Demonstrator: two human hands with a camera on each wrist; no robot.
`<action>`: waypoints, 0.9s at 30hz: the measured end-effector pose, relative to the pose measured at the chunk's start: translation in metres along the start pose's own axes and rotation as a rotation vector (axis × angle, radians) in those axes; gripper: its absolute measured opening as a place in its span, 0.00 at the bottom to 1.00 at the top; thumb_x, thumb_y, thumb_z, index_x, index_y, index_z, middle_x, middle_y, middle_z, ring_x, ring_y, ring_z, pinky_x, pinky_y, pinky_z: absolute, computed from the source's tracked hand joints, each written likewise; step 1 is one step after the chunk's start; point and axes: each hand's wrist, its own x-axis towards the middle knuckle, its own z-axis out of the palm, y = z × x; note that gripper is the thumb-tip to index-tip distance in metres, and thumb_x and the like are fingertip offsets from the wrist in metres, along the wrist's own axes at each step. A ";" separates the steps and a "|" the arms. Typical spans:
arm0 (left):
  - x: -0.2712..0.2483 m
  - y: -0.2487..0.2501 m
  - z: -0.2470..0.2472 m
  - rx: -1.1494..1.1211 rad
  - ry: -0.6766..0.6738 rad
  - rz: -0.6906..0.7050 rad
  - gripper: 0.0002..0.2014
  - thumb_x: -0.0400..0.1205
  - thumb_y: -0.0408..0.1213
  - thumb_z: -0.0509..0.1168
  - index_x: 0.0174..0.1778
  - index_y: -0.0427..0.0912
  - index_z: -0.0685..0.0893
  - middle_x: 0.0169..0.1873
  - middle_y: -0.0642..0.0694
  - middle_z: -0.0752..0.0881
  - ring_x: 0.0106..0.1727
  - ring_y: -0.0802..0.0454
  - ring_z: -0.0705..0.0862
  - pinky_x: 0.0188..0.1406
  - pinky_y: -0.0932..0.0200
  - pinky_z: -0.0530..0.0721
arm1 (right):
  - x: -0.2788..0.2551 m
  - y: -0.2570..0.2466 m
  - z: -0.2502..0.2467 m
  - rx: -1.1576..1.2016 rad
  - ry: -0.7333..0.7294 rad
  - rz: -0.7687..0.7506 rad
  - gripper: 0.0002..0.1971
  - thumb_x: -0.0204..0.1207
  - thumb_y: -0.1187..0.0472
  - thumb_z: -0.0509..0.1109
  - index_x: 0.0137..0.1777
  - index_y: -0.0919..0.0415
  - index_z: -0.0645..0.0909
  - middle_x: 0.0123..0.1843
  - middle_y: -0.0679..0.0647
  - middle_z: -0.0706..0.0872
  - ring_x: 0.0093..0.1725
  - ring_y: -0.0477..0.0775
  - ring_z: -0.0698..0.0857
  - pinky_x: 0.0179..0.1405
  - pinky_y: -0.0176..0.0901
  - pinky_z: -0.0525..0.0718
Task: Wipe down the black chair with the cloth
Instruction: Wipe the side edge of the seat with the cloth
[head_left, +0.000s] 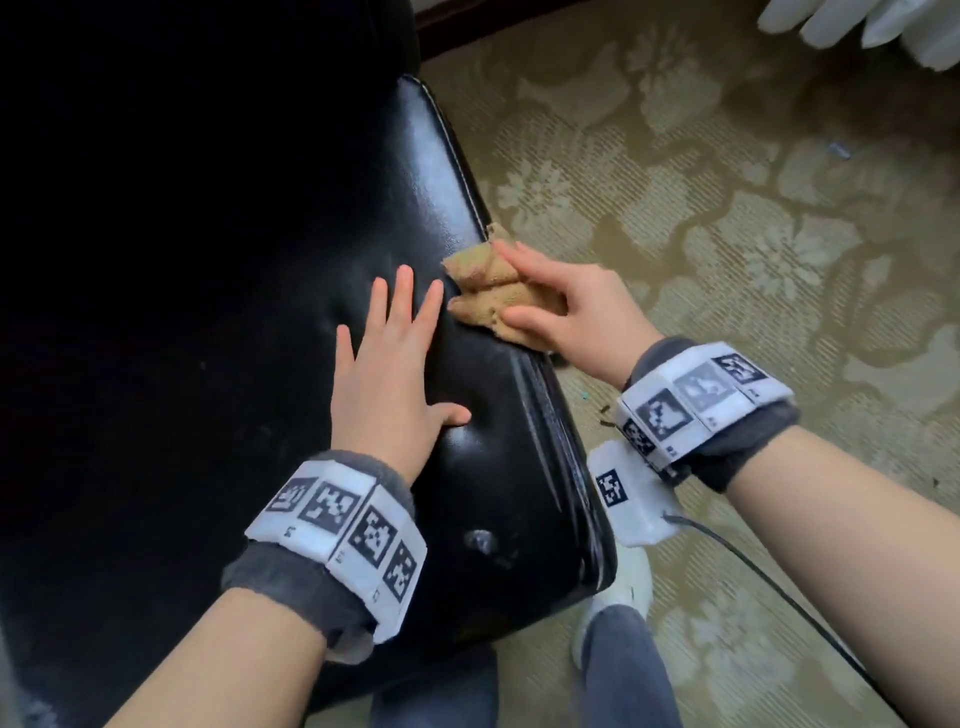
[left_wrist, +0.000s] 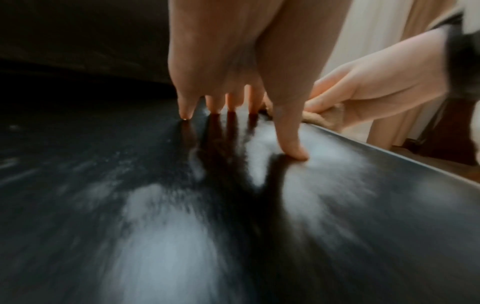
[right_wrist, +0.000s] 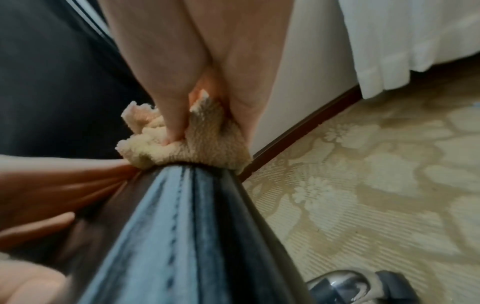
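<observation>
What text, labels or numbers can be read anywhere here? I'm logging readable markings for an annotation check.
No readable words, brands or numbers.
Left wrist band: black-and-white square marker codes, no letters; tiny marks under them are too small to read.
Right wrist band: the same codes, partly blurred.
White box under the right wrist: one marker code, no text.
Black chair and cloth: no label visible.

Chair on carpet, left hand flat on seat, right hand at its 2 o'clock on cloth over seat's right edge, curtain at 1 o'clock, shoe at chair's 5 o'clock
</observation>
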 end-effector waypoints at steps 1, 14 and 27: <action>-0.007 0.003 0.004 0.024 0.004 0.018 0.49 0.73 0.49 0.70 0.80 0.52 0.41 0.82 0.49 0.39 0.82 0.50 0.37 0.79 0.42 0.49 | -0.001 0.003 0.002 0.001 0.002 -0.019 0.29 0.72 0.63 0.73 0.73 0.47 0.72 0.76 0.52 0.73 0.75 0.45 0.71 0.80 0.39 0.62; -0.014 0.010 0.009 -0.100 -0.013 -0.058 0.40 0.78 0.39 0.68 0.80 0.54 0.50 0.82 0.52 0.43 0.82 0.51 0.39 0.79 0.42 0.49 | -0.092 0.032 -0.021 -0.052 -0.090 -0.117 0.22 0.72 0.69 0.72 0.64 0.51 0.79 0.64 0.43 0.80 0.47 0.19 0.79 0.51 0.14 0.76; -0.015 0.008 0.013 -0.141 0.022 -0.056 0.40 0.76 0.37 0.69 0.80 0.55 0.54 0.82 0.53 0.45 0.82 0.52 0.40 0.79 0.42 0.49 | -0.117 0.042 0.027 0.072 0.032 -0.091 0.26 0.74 0.70 0.70 0.70 0.50 0.75 0.77 0.43 0.68 0.67 0.33 0.75 0.68 0.17 0.67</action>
